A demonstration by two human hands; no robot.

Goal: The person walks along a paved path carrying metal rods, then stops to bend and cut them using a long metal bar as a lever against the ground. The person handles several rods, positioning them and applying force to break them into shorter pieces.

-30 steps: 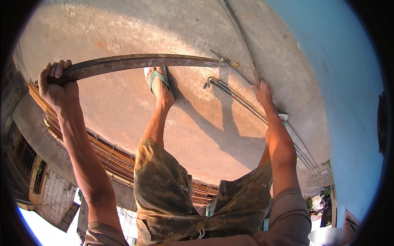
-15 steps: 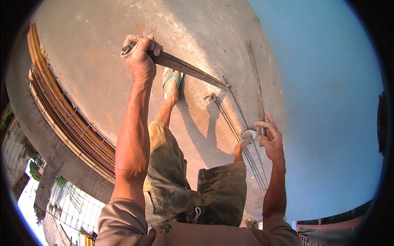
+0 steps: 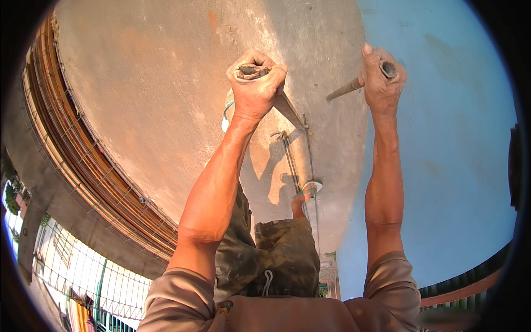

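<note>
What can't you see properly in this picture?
All in the head view:
- Left hand hides the bar end in its fist.
- Right hand covers most of the rod.
- Thin floor rods are too small to tell apart.
- Left foot is behind the forearm.

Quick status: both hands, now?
Left hand: closed around a flat metal bar.
Right hand: closed around a round metal rod.

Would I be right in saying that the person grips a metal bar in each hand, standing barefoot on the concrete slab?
Not quite: the head view shows sandals with green straps on the feet. Otherwise yes, the left hand and right hand each grip a metal bar above the concrete slab.
</note>
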